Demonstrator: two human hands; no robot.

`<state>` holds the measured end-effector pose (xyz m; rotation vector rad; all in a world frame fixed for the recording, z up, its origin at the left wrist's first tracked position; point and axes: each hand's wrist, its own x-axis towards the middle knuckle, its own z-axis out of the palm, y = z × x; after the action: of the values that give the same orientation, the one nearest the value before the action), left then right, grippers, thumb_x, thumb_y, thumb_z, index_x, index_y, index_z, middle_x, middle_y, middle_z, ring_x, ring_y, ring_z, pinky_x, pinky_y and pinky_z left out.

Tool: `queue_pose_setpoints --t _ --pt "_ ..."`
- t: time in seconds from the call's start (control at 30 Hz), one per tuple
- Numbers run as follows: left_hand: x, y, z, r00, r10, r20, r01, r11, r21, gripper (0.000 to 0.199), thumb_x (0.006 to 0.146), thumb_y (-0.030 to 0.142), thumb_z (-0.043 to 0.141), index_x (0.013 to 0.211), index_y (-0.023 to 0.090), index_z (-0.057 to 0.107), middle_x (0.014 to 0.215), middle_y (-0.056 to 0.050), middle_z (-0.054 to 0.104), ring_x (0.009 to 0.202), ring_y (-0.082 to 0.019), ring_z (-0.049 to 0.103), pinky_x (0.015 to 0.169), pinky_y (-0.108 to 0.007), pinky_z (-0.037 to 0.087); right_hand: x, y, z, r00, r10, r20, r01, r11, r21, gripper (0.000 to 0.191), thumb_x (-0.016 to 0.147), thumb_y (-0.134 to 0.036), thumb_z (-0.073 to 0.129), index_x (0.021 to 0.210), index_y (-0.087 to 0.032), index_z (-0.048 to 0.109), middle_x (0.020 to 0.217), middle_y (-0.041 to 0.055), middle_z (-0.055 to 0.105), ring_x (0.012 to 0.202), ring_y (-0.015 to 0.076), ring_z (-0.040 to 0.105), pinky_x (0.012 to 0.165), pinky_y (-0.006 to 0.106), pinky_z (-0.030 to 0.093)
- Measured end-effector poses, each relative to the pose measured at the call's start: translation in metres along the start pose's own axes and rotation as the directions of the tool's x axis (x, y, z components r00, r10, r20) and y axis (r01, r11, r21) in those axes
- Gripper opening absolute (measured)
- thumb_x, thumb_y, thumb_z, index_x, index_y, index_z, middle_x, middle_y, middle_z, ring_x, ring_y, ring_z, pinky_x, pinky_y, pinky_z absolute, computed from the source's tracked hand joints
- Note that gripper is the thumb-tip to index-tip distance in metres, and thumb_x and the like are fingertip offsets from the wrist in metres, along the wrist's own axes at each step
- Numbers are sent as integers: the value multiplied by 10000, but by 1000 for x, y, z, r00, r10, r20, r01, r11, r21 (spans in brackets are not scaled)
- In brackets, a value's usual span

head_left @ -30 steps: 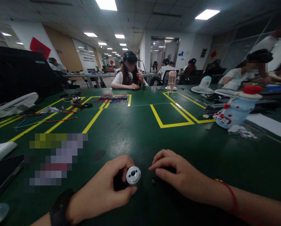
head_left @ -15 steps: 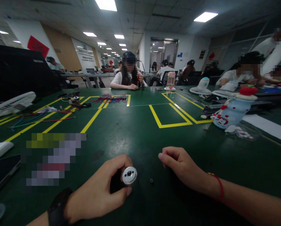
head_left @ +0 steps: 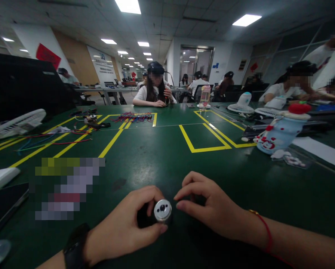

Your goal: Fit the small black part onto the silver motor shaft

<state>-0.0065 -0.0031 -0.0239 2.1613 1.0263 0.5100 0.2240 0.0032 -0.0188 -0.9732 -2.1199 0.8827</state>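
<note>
My left hand (head_left: pixel 128 220) is closed around a small silver metal cylinder (head_left: pixel 163 210) that looks like a little motor. Its round end faces up, with a dark centre and two small holes. The thumb rests on the near side and the forefinger curls around the far side. Just right of the cylinder is my right hand (head_left: pixel 212 205), its thumb and forefinger slightly apart and pointing at it without touching. No object shows between those fingertips. Both hands are low over the green tabletop (head_left: pixel 145 160).
Loose wires (head_left: pixel 55 142) and a wire bundle (head_left: pixel 135 117) lie left of centre. A white fan (head_left: pixel 18 123) stands at far left. On the right are a blue bottle (head_left: pixel 279 132), a small clear bag (head_left: pixel 292 160) and white paper (head_left: pixel 321 153). A person (head_left: pixel 154 89) sits opposite.
My right hand has come left toward the cylinder, and its thumb and forefinger have parted. The left hand moved slightly right with the cylinder. A small dark ring on the table is no longer visible.
</note>
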Motion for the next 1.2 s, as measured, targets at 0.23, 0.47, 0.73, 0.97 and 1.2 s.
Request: queue_pose_setpoints --t 0.23,0.47,0.73,0.97,1.2 --pt "2 -1 2 999 26 -20 -25 998 59 182 772 262 638 932 204 574 850 10 581 755 -166 523 654 -261 401 13 -24 8 993 -110 -31 110 994 16 145 822 -204 670 955 -220 726 944 3 561 853 111 567 756 229 453" --pt "1 -1 3 1000 13 -11 -12 998 63 152 774 262 638 895 197 573 832 10 583 737 -161 520 646 -259 402 13 -27 8 998 -57 39 58 998 -22 141 814 -237 669 942 -228 728 953 1 580 843 118 573 764 249 452" --pt "1 0 1 1000 -2 -2 2 1000 27 150 761 217 661 865 204 554 820 25 558 730 -153 503 631 -254 385 -1 -20 -6 998 21 58 -28 992 123 185 851 -206 597 1005 -217 699 1004 34 581 888 149 567 749 268 456" --pt "-2 -3 -2 1000 -20 -17 20 1000 7 155 751 171 636 846 201 517 816 21 554 736 -154 511 648 -257 400 -9 7 -8 963 269 -26 -240 896 374 324 898 -414 527 711 -159 597 623 -25 508 553 96 448 511 229 350" --pt "-2 -5 -2 1000 -21 -5 21 999 30 191 736 128 605 872 206 497 860 13 567 764 -164 521 676 -274 414 -9 8 -3 953 304 -18 -274 883 382 361 887 -429 537 651 -157 567 560 -45 438 502 85 383 469 228 287"
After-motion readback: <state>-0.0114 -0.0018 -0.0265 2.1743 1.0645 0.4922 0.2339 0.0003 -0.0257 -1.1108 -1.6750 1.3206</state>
